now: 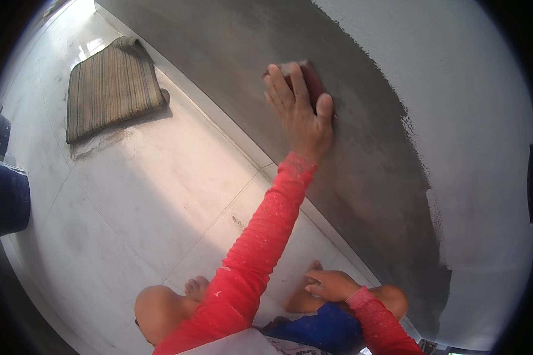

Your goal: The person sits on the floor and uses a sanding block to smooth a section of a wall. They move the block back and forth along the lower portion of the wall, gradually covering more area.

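My left hand, at the end of a red sleeve dusted with pale specks, presses a reddish-brown sanding pad flat against the wall. Its fingers spread over the pad and the thumb lies along the right edge. Dark grey coating covers the wall under and around the pad. Low on the right, my right hand lies over my bent right leg near the knee, fingers loosely stretched out and holding nothing.
A striped brown mat lies on the pale tiled floor by the baseboard. At the far left stands a dark blue bucket. Beyond a ragged edge, the wall is light grey. My bare knees are close below.
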Motion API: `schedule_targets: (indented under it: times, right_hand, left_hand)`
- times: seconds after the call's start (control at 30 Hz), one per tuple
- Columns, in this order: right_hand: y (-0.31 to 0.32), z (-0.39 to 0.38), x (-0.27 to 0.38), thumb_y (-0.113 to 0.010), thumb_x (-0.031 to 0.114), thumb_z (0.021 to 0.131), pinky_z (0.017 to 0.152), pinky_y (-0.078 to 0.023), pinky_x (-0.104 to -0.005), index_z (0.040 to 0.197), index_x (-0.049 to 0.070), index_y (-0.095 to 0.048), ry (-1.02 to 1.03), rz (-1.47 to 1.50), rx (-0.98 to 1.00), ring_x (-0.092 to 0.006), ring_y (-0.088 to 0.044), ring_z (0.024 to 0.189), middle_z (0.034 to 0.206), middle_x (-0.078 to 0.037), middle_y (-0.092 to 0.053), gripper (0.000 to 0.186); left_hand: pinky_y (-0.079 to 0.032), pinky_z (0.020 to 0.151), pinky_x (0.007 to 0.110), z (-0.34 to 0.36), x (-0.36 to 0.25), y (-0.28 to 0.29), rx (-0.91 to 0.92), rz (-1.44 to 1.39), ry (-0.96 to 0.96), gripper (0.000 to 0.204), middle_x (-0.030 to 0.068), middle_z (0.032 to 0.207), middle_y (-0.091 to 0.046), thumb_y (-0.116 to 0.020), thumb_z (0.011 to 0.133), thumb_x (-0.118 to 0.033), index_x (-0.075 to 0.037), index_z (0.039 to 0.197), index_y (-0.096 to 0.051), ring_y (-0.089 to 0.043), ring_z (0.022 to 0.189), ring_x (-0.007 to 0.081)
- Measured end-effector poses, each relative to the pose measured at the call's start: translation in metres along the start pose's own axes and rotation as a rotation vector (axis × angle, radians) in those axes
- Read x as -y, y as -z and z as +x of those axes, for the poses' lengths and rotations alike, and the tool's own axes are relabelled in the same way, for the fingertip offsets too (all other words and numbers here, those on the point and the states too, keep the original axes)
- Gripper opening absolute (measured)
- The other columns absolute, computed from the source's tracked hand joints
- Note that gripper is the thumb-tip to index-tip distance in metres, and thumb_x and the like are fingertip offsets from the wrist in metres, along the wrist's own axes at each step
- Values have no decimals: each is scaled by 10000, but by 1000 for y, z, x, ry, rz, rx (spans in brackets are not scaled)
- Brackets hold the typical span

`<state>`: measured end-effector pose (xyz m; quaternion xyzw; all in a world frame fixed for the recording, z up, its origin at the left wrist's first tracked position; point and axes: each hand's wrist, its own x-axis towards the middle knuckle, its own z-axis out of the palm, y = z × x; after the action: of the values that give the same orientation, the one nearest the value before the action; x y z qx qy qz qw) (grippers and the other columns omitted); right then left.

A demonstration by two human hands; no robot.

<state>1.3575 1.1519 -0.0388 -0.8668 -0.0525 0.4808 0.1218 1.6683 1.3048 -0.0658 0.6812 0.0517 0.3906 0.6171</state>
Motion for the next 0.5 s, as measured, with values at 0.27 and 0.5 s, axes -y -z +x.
schedule_targets:
  times: [0.27,0.5]
  right_hand:
    - [-27,-10,-10,-607,358,957,878,-537,-475,1295,105,-626,15,-32,38,-392,-682,1020,1108,-202,-710,422]
    - [-5,11,8,-647,364,932,957,-494,-507,1340,99,-621,57,-76,-44,-388,-678,1021,1140,-194,-717,487]
  left_hand:
    - [-38,1234,610,-35,-122,-19,110,-44,-86,730,222,1703,-72,-386,1043,-585,-190,1638,-232,-39,1554,483]
    - [-46,1262,536,-83,-95,-21,164,84,-427,753,165,1704,-154,-412,981,-714,-282,1595,-366,-74,1580,384]
